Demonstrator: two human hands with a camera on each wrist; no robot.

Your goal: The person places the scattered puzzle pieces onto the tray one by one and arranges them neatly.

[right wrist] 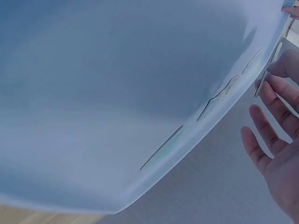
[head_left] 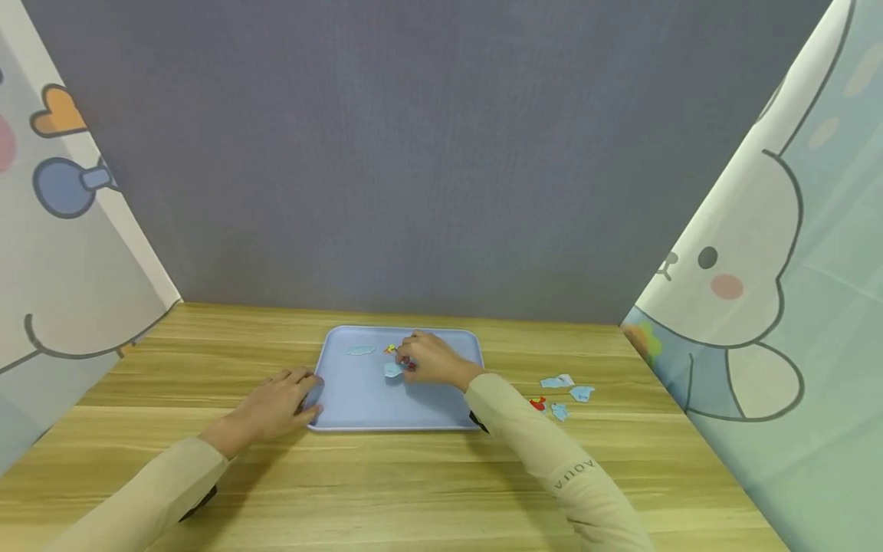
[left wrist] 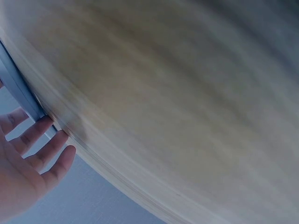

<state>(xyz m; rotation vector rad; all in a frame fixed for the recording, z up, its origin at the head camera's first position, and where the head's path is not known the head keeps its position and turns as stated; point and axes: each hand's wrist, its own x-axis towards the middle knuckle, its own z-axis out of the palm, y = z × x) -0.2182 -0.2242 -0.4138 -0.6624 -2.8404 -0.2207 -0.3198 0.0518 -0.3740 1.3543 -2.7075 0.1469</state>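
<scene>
Over the pale blue tray [head_left: 386, 406], my right hand [head_left: 434, 360] pinches a flat, irregular light blue picture piece [head_left: 392, 370] between thumb and fingertips. The right wrist view shows this held piece [right wrist: 261, 85] nearly edge-on, while the other fingers stay spread. A long light blue piece [head_left: 360, 350] lies at the tray's back left. Near the pinching fingers is a small red and yellow piece [head_left: 390, 349], partly covered by the hand. My left hand [head_left: 279, 406] rests at the tray's left rim, its fingertips touching the edge [left wrist: 35, 109] with fingers loosely extended.
Several loose pieces lie on the wooden table [head_left: 386, 491] right of the tray: a long light blue one [head_left: 557, 381], a smaller light blue one [head_left: 582, 393], a red one [head_left: 537, 403] and another blue one [head_left: 560, 412]. A grey panel [head_left: 407, 153] stands behind.
</scene>
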